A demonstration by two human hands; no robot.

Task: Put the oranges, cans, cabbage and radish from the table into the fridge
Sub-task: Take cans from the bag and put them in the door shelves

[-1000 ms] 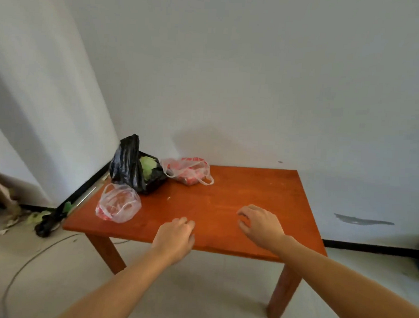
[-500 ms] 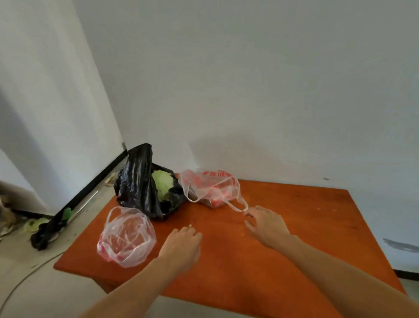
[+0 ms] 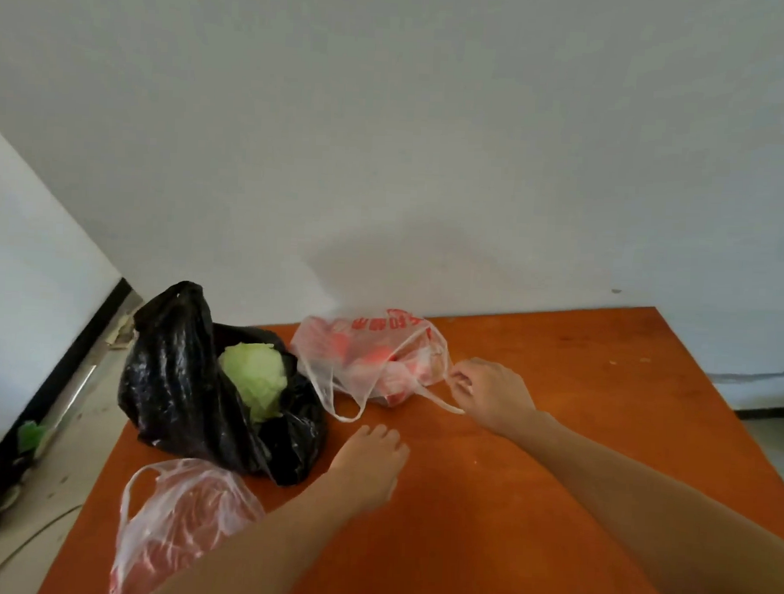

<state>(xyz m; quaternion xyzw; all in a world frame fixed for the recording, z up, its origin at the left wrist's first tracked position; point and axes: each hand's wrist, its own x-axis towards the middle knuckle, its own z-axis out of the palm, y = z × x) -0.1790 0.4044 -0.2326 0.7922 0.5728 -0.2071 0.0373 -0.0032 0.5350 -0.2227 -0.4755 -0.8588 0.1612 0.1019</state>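
**Hands reach the grocery bags**

A pale green cabbage (image 3: 255,376) sits in an open black bag (image 3: 184,386), just left of my left hand (image 3: 369,466), which lies flat and released, fingers spread, on the orange surface (image 3: 554,438). My right hand (image 3: 489,393) pinches a handle loop of the clear bag with red print (image 3: 369,354) directly left of it. Another clear bag (image 3: 178,525) lies beside my left forearm.

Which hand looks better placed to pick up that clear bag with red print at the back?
The right hand: its fingers are already at the bag's handle loop. The left hand rests flat on the table, nearer the black bag.
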